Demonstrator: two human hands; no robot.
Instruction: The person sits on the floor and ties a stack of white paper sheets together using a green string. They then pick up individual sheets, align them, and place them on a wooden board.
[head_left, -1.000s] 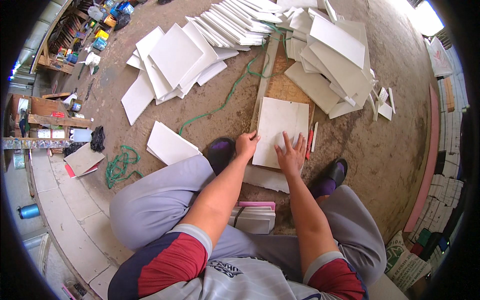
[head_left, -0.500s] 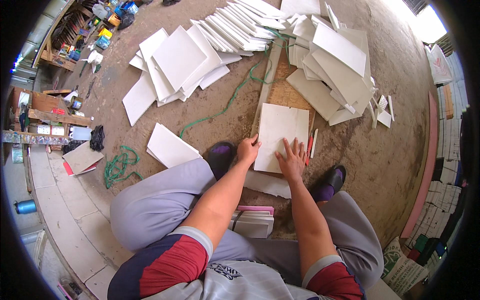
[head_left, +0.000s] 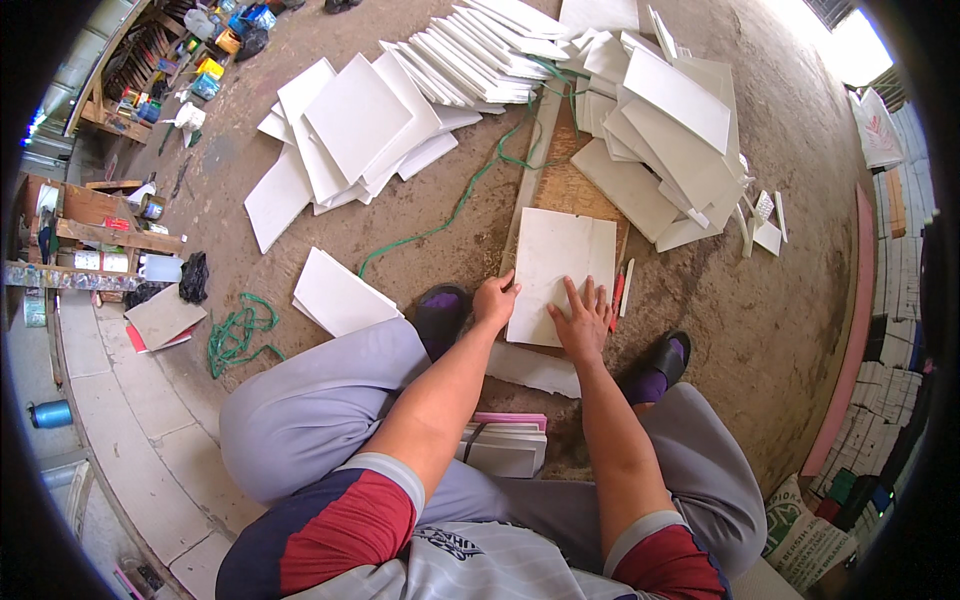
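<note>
A white rectangular board [head_left: 563,255] lies on a brown wooden plank [head_left: 575,185] between my feet. My right hand [head_left: 583,318] rests flat on its lower right part, fingers spread. At the board's left edge is my left hand [head_left: 494,303], its fingers curled closed. A small dark spot shows at its fingertips; whether that is a thing or a shadow I cannot make out. Just right of my right hand lies a slim red tool, like a utility knife [head_left: 617,298], beside a narrow white strip [head_left: 627,286]. A rough-edged white piece [head_left: 537,370] sits under the board's near end.
White boards are heaped at the far left [head_left: 360,120] and far right [head_left: 670,130]. A green cord [head_left: 455,215] trails across the floor. Two or so boards [head_left: 343,293] lie by my left knee. A strapped bundle [head_left: 505,447] sits near my lap. Offcuts [head_left: 768,236] lie at right.
The board has shifted very slightly to the left and nearer with my hands. Otherwise both hands keep their places on it.
</note>
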